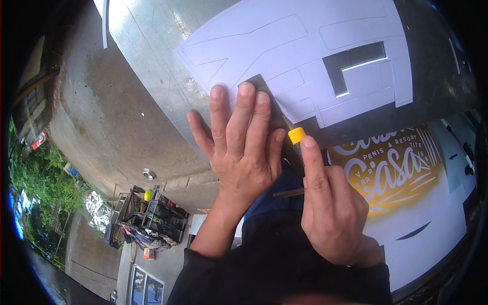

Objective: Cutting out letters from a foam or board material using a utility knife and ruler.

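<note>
My left hand [243,134] lies flat with its fingers spread, its fingertips on the lower edge of a white sheet [284,48] marked with thin outlines. Beneath those fingertips is a dark grey straight-edged patch [258,82]; I cannot tell whether it is a separate plate or the tabletop showing. In my right hand [333,208] is a slim cutter knife with a yellow collar [296,135], the index finger stretched along it. Its narrow tip meets the sheet's lower edge, right beside the dark patch. Most of the handle is hidden by the fingers.
The sheet rests on a scratched metal tabletop [152,56] and has an angular cut-out [373,52]. At lower right lies a printed white and gold panel [406,213]. A cluttered rack [157,216] stands on the floor at left, with greenery [43,178] beyond.
</note>
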